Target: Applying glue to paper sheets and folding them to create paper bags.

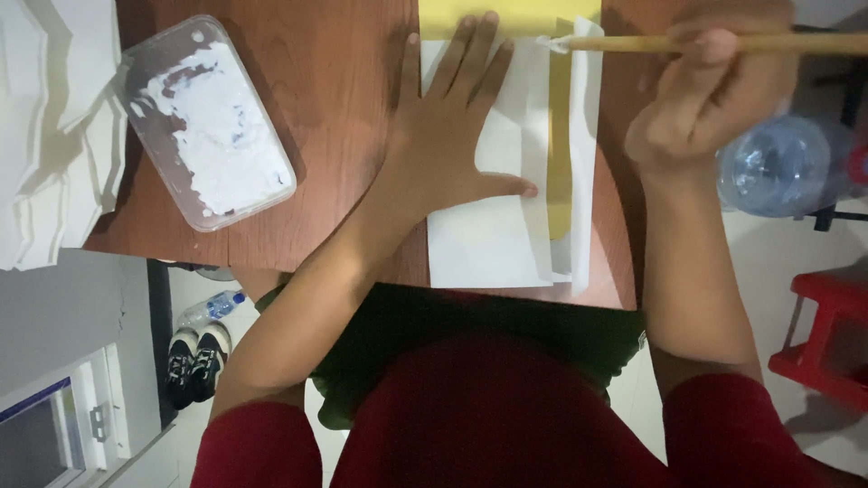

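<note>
White folded sheet [488,217] is pinned flat on the wooden table [344,117] by the left hand [448,145], fingers spread, so it cannot slide. Brush [687,42], pinched in the right hand [714,99], has its tip at the sheet's far edge. Paste tub [206,122] is kept left of the sheet, within reach.

A clear plastic tub [206,122] of white paste sits on the brown wooden table [334,81], left side. White folded sheets [50,126] are stacked at the far left. A clear bottle [778,165], a red stool [827,339] and dark shoes [194,361] occupy the floor.
</note>
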